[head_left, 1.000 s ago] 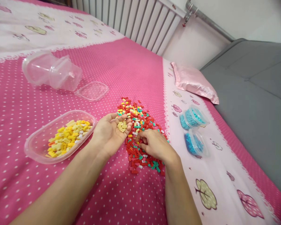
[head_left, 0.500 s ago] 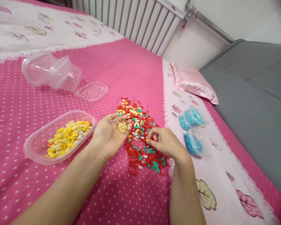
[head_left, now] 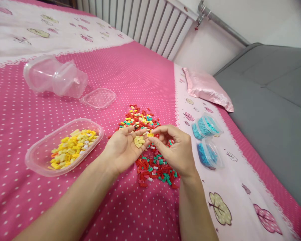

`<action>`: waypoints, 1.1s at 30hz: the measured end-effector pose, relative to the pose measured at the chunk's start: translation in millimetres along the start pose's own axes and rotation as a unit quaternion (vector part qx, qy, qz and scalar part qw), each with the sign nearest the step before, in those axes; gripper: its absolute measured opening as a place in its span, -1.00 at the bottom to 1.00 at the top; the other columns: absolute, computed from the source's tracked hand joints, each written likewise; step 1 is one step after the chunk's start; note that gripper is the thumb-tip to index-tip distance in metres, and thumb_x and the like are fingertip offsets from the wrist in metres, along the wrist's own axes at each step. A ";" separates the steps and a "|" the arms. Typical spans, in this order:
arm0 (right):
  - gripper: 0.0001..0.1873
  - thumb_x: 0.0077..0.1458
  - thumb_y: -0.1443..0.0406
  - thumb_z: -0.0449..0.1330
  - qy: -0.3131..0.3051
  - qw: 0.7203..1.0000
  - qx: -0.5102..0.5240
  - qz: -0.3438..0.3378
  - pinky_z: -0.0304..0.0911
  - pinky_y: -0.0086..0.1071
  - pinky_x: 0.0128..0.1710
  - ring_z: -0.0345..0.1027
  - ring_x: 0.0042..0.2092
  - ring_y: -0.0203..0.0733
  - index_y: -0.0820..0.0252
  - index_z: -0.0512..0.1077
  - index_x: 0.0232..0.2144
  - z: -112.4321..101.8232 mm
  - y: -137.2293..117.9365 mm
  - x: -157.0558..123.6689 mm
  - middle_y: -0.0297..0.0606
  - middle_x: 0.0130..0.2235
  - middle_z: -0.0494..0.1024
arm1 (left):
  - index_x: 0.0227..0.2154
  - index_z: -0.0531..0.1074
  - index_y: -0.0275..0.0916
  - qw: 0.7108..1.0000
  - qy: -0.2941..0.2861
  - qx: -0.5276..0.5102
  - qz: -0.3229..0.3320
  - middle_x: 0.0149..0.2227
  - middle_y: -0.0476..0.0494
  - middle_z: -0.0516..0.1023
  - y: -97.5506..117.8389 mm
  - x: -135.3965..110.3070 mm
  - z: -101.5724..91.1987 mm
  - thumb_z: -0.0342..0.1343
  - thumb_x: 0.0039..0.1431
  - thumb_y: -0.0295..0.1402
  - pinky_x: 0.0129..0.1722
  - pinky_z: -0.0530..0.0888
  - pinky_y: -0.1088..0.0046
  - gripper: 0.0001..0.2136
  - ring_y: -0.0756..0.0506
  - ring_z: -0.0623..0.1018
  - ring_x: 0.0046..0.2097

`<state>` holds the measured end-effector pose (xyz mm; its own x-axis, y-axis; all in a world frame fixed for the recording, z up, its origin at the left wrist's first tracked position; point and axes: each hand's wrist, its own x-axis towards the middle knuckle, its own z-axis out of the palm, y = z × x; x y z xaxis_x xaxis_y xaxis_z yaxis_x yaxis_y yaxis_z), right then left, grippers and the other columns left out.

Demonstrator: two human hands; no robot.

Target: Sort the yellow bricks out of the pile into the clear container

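Observation:
My left hand (head_left: 124,149) lies palm up over the near edge of a pile of small bricks (head_left: 150,164) in red, green, yellow and white, cupping a few pale yellow bricks (head_left: 138,141). My right hand (head_left: 174,150) is pinched at the fingertips on a small yellow brick (head_left: 150,135), right beside the left palm. A clear oval tub (head_left: 37,160) with several yellow bricks (head_left: 71,145) sits to the left of my left hand.
The pink dotted bedspread (head_left: 130,73) carries empty clear tubs on their side (head_left: 55,78) and a loose lid (head_left: 99,97) at the back left. Two small tubs of blue bricks (head_left: 208,125) (head_left: 209,154) sit right. A pink pillow (head_left: 207,88), radiator (head_left: 150,23) and grey sofa (head_left: 273,110) border it.
My right hand rose from the pile with a small yellow brick and moved left to my left palm. My left hand shifted slightly right and nearer.

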<state>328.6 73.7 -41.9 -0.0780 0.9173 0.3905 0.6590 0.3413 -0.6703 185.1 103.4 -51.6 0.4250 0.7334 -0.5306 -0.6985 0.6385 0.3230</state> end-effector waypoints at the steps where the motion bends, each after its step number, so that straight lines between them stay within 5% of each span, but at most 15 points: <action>1: -0.88 0.04 0.26 0.22 -0.005 1.000 -0.001 -0.003 0.24 -0.43 -0.39 0.27 -0.44 -0.33 0.12 0.51 -0.32 0.7 -1.1 -0.3 -0.36 -0.46 0.43 | -0.26 0.36 -0.42 1.000 -0.013 -0.003 -0.006 -0.44 -0.20 0.42 -0.4 0.3 0.2 -0.20 0.21 -0.45 -0.42 0.48 0.49 -0.75 -0.01 0.44 -0.46; 6: -0.76 0.08 0.28 0.17 0.017 1.000 0.002 0.016 0.27 -0.42 -0.37 0.30 -0.43 -0.33 0.12 0.48 -0.16 2.9 4.3 1.2 -0.34 -0.40 0.47 | -0.23 0.35 -0.40 1.000 0.001 -0.019 -0.018 -0.38 -0.23 0.45 0.3 -0.1 2.0 -0.19 0.20 -0.46 -0.35 0.51 0.47 -0.77 -0.03 0.49 -0.39; 10: -0.81 0.07 0.33 0.16 0.033 0.997 -0.037 0.053 0.28 -0.41 -0.34 0.34 -0.41 -0.30 0.16 0.50 -0.23 4.7 16.3 3.7 -0.30 -0.38 0.52 | -0.34 0.32 -0.34 0.998 0.054 -0.017 0.040 -0.42 -0.18 0.44 3.0 -1.5 2.5 -0.18 0.18 -0.48 -0.32 0.53 0.46 -0.83 -0.03 0.50 -0.39; 16: -0.84 0.04 0.42 0.14 -0.071 0.992 -0.074 0.069 0.29 -0.35 -0.16 0.44 -0.24 -0.23 0.15 0.49 -0.35 16.5 28.6 5.1 -0.30 -0.28 0.59 | -0.33 0.30 -0.31 0.992 0.080 -0.026 0.092 -0.41 -0.17 0.44 7.2 -1.4 2.8 -0.18 0.16 -0.50 -0.41 0.50 0.51 -0.84 -0.01 0.47 -0.42; 22: -0.80 -0.01 0.47 0.12 -0.151 0.971 -0.155 0.097 0.25 -0.38 -0.22 0.41 -0.27 -0.23 0.16 0.49 -0.34 24.3 35.5 4.5 -0.29 -0.32 0.57 | -0.28 0.32 -0.31 0.993 0.078 -0.039 0.082 -0.41 -0.16 0.44 7.5 -1.1 2.5 -0.16 0.13 -0.51 -0.43 0.48 0.51 -0.82 -0.01 0.46 -0.43; 33: -0.85 0.00 0.36 0.22 -0.192 0.954 -0.196 0.122 0.20 -0.41 -0.29 0.37 -0.31 -0.25 0.15 0.52 -0.30 25.0 32.6 3.5 -0.26 -0.32 0.53 | -0.27 0.31 -0.32 0.993 0.077 -0.026 0.085 -0.42 -0.15 0.41 7.4 -3.2 2.6 -0.18 0.16 -0.50 -0.41 0.47 0.51 -0.82 -0.01 0.45 -0.43</action>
<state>331.2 93.2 -78.2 -0.1050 0.9929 -0.0568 0.9162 0.0743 -0.3939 180.1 106.4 -45.4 0.2090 0.7823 -0.5869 -0.7830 0.4933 0.3788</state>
